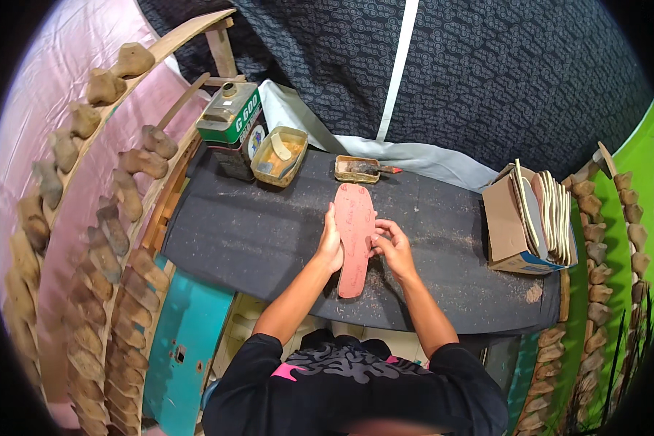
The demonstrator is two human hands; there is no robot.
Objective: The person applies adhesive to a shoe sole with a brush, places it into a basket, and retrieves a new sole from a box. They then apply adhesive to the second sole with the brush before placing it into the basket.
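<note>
A long pinkish-red insole board (355,240) with rounded ends and dark handwriting stands lengthwise before me, over the near middle of the cloth-covered table. Its left edge lies in my left hand (332,245), thumb along the side and the other fingers hidden beneath. At the right edge, my right hand (391,249) is closed, its bent fingertips and thumb pinching the board's side. Beyond the board's far end sits a small tray (357,169) of dark residue, with a red-tipped brush (390,170) across its rim.
A green-and-black metal can (229,131) and an open tub (279,174) of yellowish paste stand at the back left. On the right, a cardboard box (505,221) holds several upright soles (552,218). Wooden shoe lasts (127,195) line racks on both sides. Crumbs dot the dark tablecloth (443,283).
</note>
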